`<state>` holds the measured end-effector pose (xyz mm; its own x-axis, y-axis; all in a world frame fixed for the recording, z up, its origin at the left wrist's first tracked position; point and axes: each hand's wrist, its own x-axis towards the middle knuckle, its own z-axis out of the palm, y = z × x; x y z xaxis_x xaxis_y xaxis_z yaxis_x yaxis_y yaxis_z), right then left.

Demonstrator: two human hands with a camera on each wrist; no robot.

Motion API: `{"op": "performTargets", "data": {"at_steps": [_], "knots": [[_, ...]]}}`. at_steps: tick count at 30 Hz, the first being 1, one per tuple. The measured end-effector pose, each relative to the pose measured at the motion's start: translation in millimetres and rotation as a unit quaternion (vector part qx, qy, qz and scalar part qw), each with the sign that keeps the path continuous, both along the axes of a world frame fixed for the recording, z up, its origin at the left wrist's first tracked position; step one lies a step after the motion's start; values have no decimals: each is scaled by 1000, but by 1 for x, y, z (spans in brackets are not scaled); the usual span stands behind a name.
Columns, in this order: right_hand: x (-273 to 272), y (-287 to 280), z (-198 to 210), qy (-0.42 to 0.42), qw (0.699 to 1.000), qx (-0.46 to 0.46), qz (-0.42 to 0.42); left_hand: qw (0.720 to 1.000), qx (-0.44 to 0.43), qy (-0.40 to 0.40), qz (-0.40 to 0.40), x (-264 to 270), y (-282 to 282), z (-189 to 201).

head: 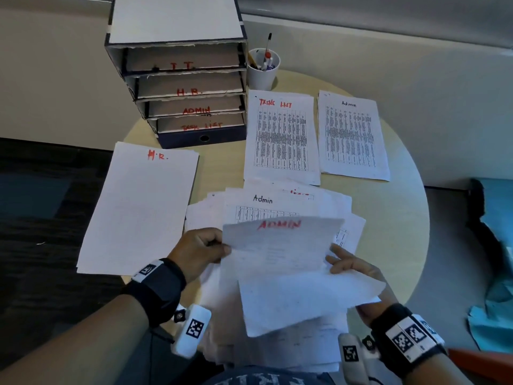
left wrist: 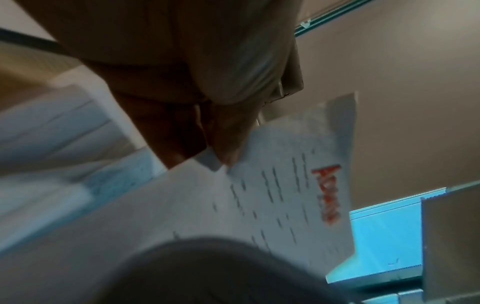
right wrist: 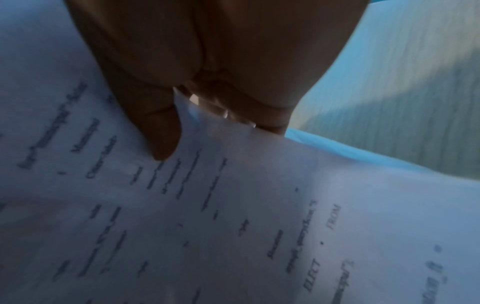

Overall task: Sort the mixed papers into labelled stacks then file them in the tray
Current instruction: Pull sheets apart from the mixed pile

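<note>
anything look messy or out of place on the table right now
The unsorted pile under the hands is fanned out and askew, unlike the squared H.R., Task List and Admin stacks. The ADMIN sheet both hands hold is bent.

Round table (head: 399, 234): tray (head: 177, 79), cup (head: 262, 69), paper stacks (head: 138, 209)

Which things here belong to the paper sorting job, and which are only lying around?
Job:
ADMIN sheet, held by left hand and right hand
mixed pile
H.R. stack
Task List stack
Admin stack
tray

Lying about:
pen cup
blue cloth
</note>
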<state>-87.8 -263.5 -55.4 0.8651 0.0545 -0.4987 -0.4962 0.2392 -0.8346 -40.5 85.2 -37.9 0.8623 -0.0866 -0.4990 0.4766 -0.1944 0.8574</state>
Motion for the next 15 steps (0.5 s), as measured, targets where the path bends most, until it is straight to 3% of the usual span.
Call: {"op": "performTargets", "data": {"at_steps": [2, 4, 6, 8, 10, 12, 15], "knots": [[2, 6, 3, -7, 1000, -5, -4, 997, -34, 32, -63, -2, -2, 6], [4, 11, 3, -18, 996, -91, 11, 990, -35, 55, -124, -1, -3, 9], [5, 14, 2, -26, 989, -147, 5, 993, -20, 54, -99, 4, -4, 7], [7, 14, 0, -3, 988, -150, -22, 998, 61, 31, -8, 14, -9, -3], [8, 15, -1, 0, 991, -124, -42, 980, 195, 3, 39, 25, -18, -12], [10, 14, -6, 11, 989, -121, -79, 959, 283, 20, -13, 31, -27, -24], [12, 11, -12, 40, 978, -165, -120, 946, 316, 58, -44, 37, -39, -35]]}}
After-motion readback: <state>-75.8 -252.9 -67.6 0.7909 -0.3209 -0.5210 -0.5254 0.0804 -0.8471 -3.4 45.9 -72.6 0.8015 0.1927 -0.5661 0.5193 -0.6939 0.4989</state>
